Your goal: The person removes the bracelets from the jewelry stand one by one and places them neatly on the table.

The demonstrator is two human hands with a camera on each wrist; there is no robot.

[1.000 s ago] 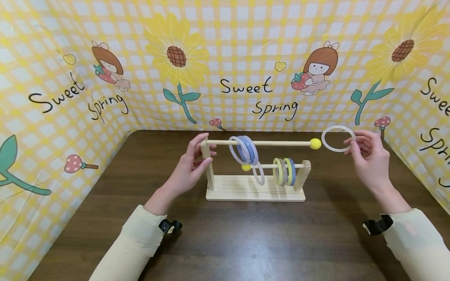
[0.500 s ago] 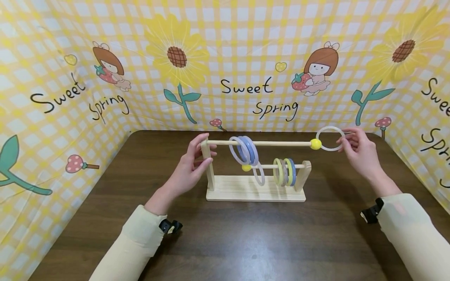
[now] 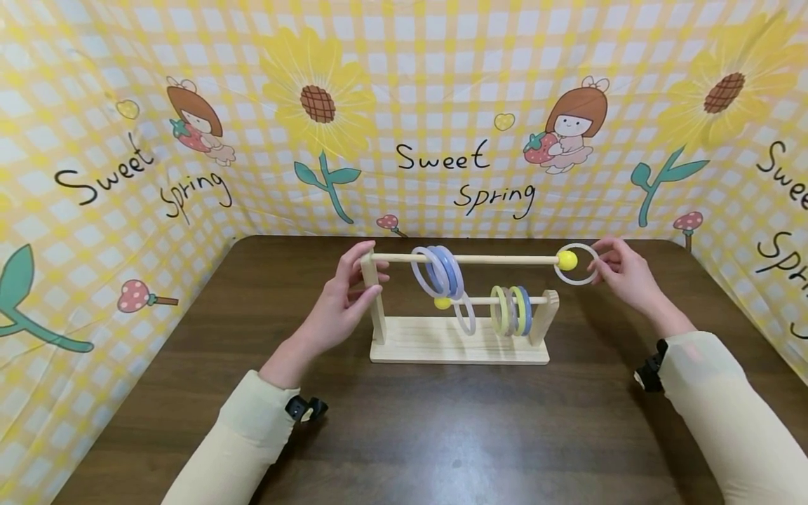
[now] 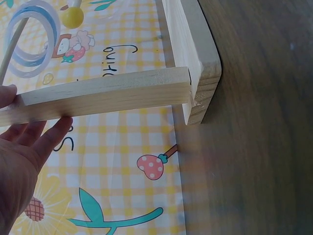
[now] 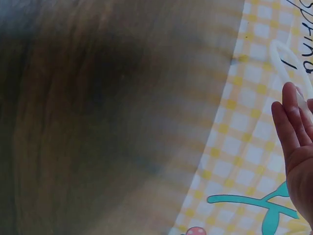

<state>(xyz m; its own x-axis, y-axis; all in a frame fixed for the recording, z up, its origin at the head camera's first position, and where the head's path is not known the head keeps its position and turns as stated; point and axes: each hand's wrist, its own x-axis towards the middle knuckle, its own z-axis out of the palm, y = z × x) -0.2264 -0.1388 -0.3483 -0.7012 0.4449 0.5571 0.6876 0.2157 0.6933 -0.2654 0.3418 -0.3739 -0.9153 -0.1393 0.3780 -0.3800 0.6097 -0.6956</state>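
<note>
A wooden ring stand with two horizontal rods stands on the table. My left hand grips the top of its left post, thumb on one side and fingers on the other. My right hand pinches a whitish translucent ring by its right side. The ring's left part overlaps the yellow ball at the upper rod's end; whether it encircles the ball I cannot tell. Whitish and blue rings hang on the upper rod. Yellow-green, grey and blue rings hang on the lower rod.
Another whitish ring hangs near the lower rod's own yellow ball. The stand's right post is short. Yellow checked cloth rises behind and beside the dark wooden table.
My right hand has moved left and slightly down with the whitish ring, from apart from the upper rod's yellow ball to overlapping it. The left hand and stand have not moved.
</note>
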